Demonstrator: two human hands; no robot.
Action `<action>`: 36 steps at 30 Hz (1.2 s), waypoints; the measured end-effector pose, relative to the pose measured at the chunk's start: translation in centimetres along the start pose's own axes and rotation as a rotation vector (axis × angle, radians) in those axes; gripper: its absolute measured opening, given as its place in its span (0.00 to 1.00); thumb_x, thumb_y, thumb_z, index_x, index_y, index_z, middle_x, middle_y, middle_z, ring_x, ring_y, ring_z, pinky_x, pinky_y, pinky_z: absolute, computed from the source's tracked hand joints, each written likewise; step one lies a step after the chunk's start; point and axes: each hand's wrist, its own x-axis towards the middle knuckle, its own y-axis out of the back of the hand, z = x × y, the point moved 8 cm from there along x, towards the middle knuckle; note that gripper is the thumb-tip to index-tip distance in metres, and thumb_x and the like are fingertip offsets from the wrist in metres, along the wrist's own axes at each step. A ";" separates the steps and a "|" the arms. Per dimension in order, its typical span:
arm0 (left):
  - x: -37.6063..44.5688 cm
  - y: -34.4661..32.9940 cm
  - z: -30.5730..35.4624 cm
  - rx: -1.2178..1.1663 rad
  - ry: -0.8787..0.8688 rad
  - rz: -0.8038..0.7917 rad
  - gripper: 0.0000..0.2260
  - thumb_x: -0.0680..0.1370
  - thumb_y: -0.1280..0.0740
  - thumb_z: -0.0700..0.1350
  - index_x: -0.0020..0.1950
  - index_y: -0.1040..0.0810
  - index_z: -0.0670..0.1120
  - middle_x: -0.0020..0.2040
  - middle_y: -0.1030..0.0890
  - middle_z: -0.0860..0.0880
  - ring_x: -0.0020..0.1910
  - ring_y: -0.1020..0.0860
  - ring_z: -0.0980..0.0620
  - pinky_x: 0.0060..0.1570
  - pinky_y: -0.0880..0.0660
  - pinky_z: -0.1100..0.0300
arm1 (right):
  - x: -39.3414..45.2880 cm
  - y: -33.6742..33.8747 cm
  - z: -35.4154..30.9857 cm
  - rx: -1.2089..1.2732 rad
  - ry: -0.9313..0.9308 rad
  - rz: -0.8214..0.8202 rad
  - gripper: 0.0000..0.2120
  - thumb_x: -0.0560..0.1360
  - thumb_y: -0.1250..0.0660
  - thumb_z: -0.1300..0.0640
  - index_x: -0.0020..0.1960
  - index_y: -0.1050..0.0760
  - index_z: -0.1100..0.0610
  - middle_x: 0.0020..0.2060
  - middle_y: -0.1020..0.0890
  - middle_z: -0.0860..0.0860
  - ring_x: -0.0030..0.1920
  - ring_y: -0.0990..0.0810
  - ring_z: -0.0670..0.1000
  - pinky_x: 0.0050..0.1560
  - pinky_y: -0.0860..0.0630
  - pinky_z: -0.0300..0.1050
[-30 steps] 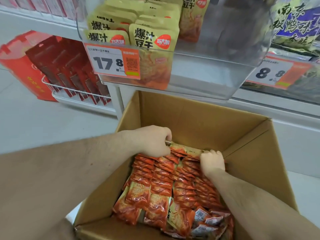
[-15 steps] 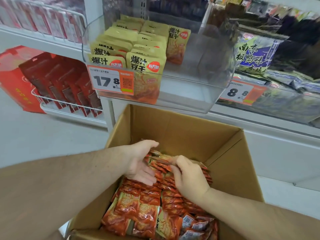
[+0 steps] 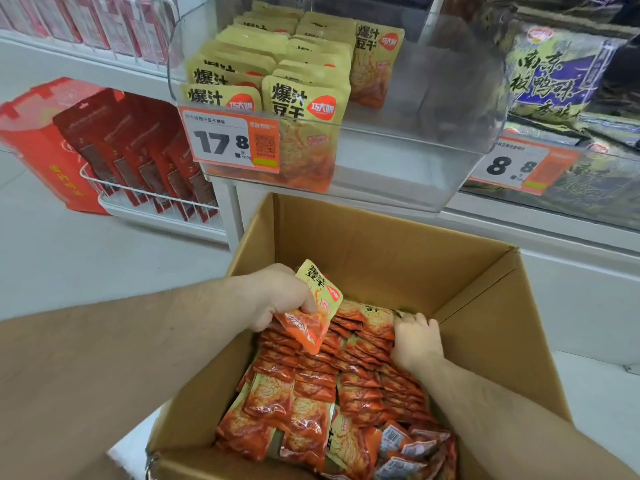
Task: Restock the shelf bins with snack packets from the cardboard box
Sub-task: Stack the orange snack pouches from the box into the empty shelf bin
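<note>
An open cardboard box [image 3: 391, 244] on the floor holds several rows of yellow-and-orange snack packets [image 3: 311, 389]. My left hand [image 3: 280, 296] grips one packet [image 3: 317, 306] and holds it lifted above the rows, tilted. My right hand [image 3: 417, 341] sits at the far right end of the rows, fingers curled over the tops of the packets there. Above the box a clear plastic shelf bin [image 3: 398, 161] holds the same packets [image 3: 304, 109] on its left side; its right side is bare.
An orange price tag [image 3: 230, 142] reading 17.8 hangs on the bin front. A second bin with dark packets [image 3: 554, 84] and an 8.8 tag stands to the right. Red packs in a white wire basket [image 3: 145, 199] stand left, on a pale floor.
My left hand has taken hold of one packet and raised it out of the rows. My right hand moved from the middle to the right end of the packets. The view tilted up.
</note>
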 end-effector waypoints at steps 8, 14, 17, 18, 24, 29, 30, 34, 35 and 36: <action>1.2 0.9 -1.2 -0.017 0.030 -0.004 0.13 0.76 0.30 0.36 0.59 0.25 0.44 0.51 0.16 0.43 0.49 0.17 0.46 0.37 0.22 0.57 | 2.6 -2.2 -0.1 -0.064 -0.007 0.022 0.18 0.77 0.45 0.58 0.63 0.25 0.49 0.63 0.23 0.49 0.65 0.33 0.55 0.65 0.37 0.55; 0.8 0.5 -1.3 -0.019 0.028 0.003 0.14 0.77 0.32 0.37 0.61 0.25 0.46 0.51 0.16 0.44 0.48 0.17 0.48 0.36 0.22 0.57 | 2.1 -2.4 -0.1 -0.065 -0.017 0.024 0.17 0.78 0.44 0.57 0.64 0.25 0.49 0.64 0.23 0.48 0.67 0.34 0.55 0.66 0.40 0.56; 0.9 0.6 -1.4 -0.026 0.028 0.016 0.12 0.78 0.32 0.37 0.60 0.25 0.46 0.51 0.16 0.44 0.49 0.17 0.47 0.37 0.22 0.57 | 2.2 -2.4 -0.5 -0.047 -0.022 0.035 0.19 0.78 0.46 0.61 0.60 0.22 0.48 0.61 0.21 0.48 0.66 0.34 0.55 0.66 0.40 0.58; 0.9 0.7 -1.5 -0.031 0.031 0.023 0.12 0.78 0.33 0.37 0.60 0.25 0.47 0.51 0.16 0.44 0.49 0.17 0.47 0.38 0.22 0.56 | 2.2 -2.2 -0.5 -0.025 -0.023 0.060 0.18 0.77 0.46 0.61 0.61 0.23 0.49 0.61 0.22 0.48 0.66 0.34 0.55 0.65 0.40 0.58; 0.3 0.6 -1.9 -0.001 0.073 0.039 0.13 0.79 0.35 0.36 0.63 0.27 0.43 0.49 0.16 0.41 0.43 0.17 0.47 0.34 0.20 0.56 | 0.2 3.2 -0.3 0.378 -0.009 0.237 0.04 0.80 0.47 0.61 0.52 0.35 0.54 0.49 0.21 0.53 0.49 0.21 0.60 0.44 0.30 0.50; -1.7 -0.6 -1.0 -0.140 0.085 -0.018 0.13 0.80 0.38 0.36 0.64 0.30 0.39 0.51 0.18 0.37 0.45 0.17 0.42 0.37 0.18 0.48 | -7.5 11.6 -0.1 1.027 -0.015 0.399 0.04 0.83 0.46 0.58 0.50 0.36 0.55 0.45 0.19 0.51 0.45 0.19 0.55 0.42 0.26 0.45; -2.4 -1.0 -0.5 -0.200 0.077 -0.037 0.12 0.80 0.38 0.35 0.63 0.30 0.39 0.51 0.18 0.37 0.46 0.17 0.41 0.37 0.18 0.47 | -9.6 13.3 -0.9 1.033 0.073 0.430 0.03 0.83 0.45 0.57 0.51 0.36 0.54 0.53 0.19 0.49 0.48 0.18 0.52 0.45 0.25 0.44; -5.5 -2.1 1.6 -0.403 0.007 -0.073 0.08 0.79 0.41 0.36 0.51 0.22 0.38 0.43 0.16 0.37 0.43 0.17 0.38 0.39 0.18 0.43 | -14.9 16.6 -3.7 0.836 0.318 0.473 0.01 0.83 0.46 0.55 0.53 0.38 0.51 0.66 0.25 0.44 0.54 0.18 0.54 0.51 0.22 0.45; -6.2 -2.3 1.9 -0.444 -0.008 -0.070 0.10 0.79 0.42 0.37 0.48 0.20 0.39 0.40 0.16 0.37 0.41 0.17 0.38 0.38 0.18 0.43 | -15.8 17.3 -4.0 0.773 0.351 0.534 0.03 0.82 0.45 0.56 0.56 0.37 0.50 0.65 0.22 0.48 0.55 0.18 0.54 0.54 0.21 0.46; -6.9 -2.4 2.1 -0.479 -0.022 -0.068 0.11 0.78 0.42 0.37 0.45 0.20 0.39 0.36 0.16 0.38 0.39 0.17 0.39 0.36 0.18 0.43 | -16.5 17.9 -4.2 0.706 0.381 0.611 0.07 0.81 0.44 0.57 0.59 0.36 0.50 0.60 0.19 0.51 0.54 0.18 0.54 0.57 0.21 0.49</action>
